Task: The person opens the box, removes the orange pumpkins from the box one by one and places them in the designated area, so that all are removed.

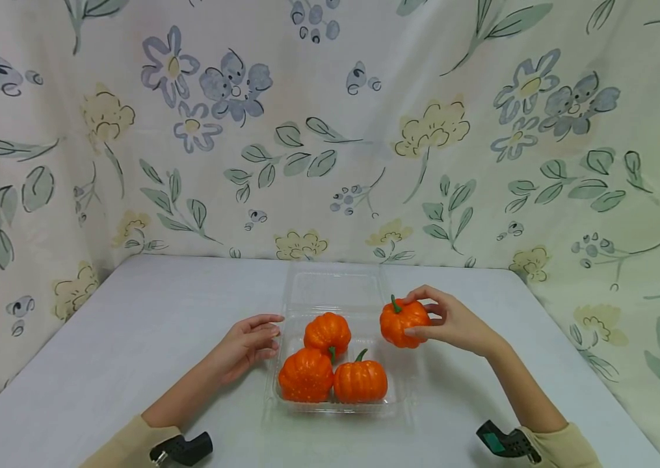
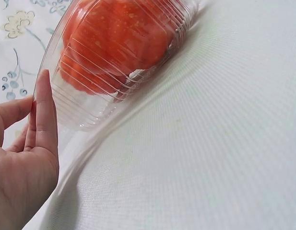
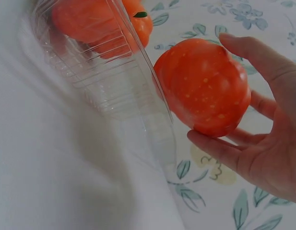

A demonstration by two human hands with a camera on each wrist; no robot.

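Pinching: pumpkin (image 1: 402,324), my right fingers (image 3: 219,149); tray (image 2: 85,108) at left edge, left fingers (image 2: 45,120). Loose grip may drop pumpkin.

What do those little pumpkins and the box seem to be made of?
Box: apparently thin, glossy plastic; its ribbed walls are see-through and catch the light.

Pumpkins: perhaps painted foam or plastic, going by the strong orange, slight sheen and pale specks; real rind can't be ruled out.

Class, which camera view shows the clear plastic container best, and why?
The head view: it takes in the clear plastic container and its open lid together. Both wrist views show mainly a ribbed side, cut off at the picture's top edge.
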